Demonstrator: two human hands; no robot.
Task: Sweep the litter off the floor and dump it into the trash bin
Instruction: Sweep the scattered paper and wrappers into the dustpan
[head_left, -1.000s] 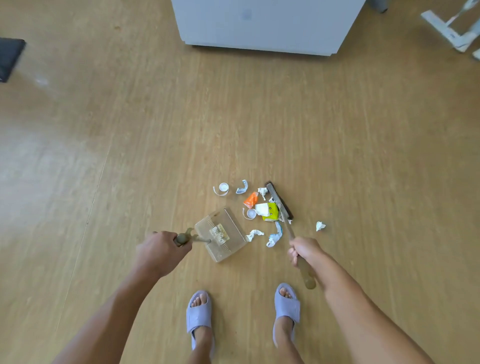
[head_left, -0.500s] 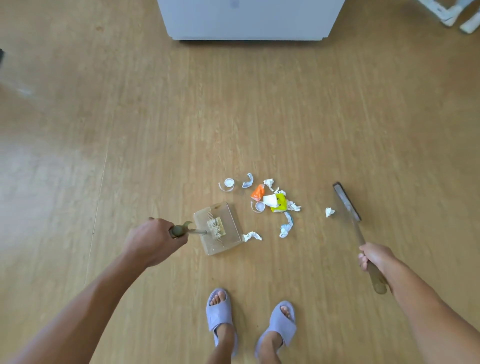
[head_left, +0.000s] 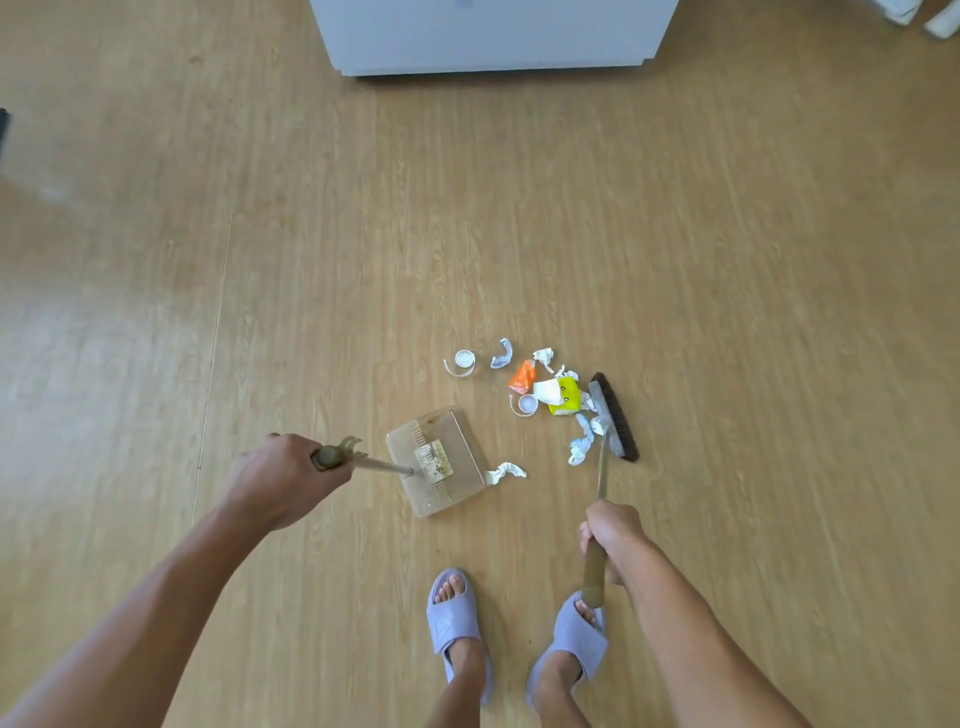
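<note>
Wooden floor (head_left: 260, 260) all round, a white cabinet (head_left: 493, 36) up at the far edge, well clear of the action. Purple slippers (head_left: 454, 618) planted just behind. Left hand (head_left: 280, 480) is clenched around the dustpan (head_left: 436, 460) handle, pan flat on the floor, one white paper scrap (head_left: 504, 472) right at its lip. Right hand (head_left: 610, 535) grips the broom (head_left: 613, 415) stick. The litter (head_left: 550, 395), caps, orange wrapper, yellow carton, lies between pan and brush. Half a second ago that broom was swung out wide to the right; now its head is back against the pile, touching the yellow carton side, and the stray scrap out there has been gathered in.
</note>
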